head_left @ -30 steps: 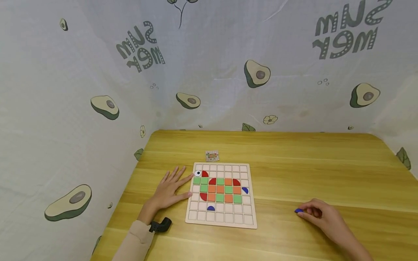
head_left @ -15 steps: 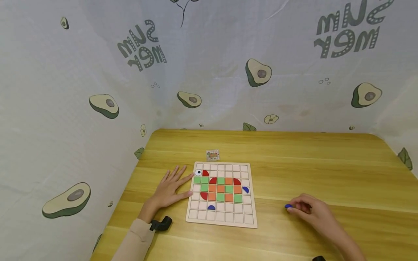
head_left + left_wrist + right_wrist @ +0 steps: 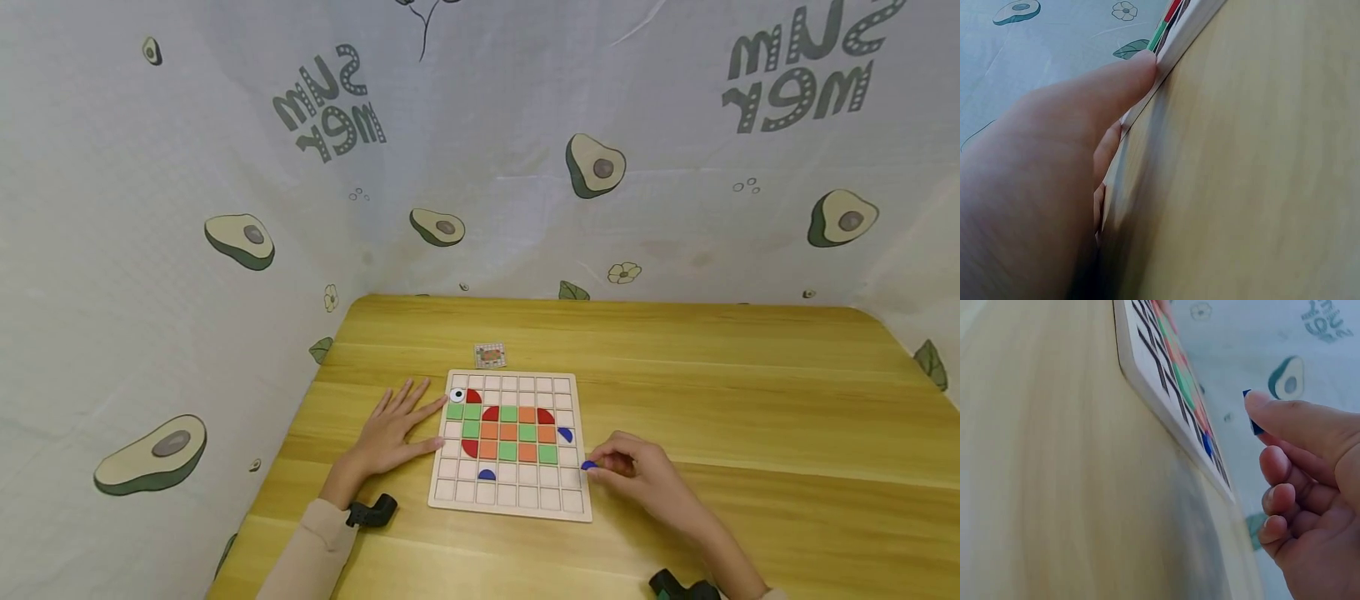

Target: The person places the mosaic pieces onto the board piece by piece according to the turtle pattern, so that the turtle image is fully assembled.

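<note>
My left hand [image 3: 388, 440] lies spread on the table, thumb and index fingertip at the left edge of the wooden grid board [image 3: 507, 497]. In the left wrist view, the thumb [image 3: 1110, 87] touches the board's side. Between thumb and index finger, my right hand [image 3: 637, 471] pinches a blue half-round tile [image 3: 588, 466] over the board's right edge; the right wrist view shows this tile [image 3: 1255, 422] raised. Green, orange and red tiles fill the board's middle, with a white eye tile [image 3: 457, 395] at upper left. Two more blue half-round tiles sit on it, one low [image 3: 487, 475], one right [image 3: 565, 435].
A small printed pattern card [image 3: 491, 356] lies just behind the board on the wooden table [image 3: 750, 392]. A light curtain [image 3: 495, 167] with avocado prints hangs along the back and left. Each wrist carries a black camera, such as the left one [image 3: 375, 511].
My right hand has moved left across the table with the blue half-round tile, from well right of the board to its right edge. The left hand has stayed in place.
</note>
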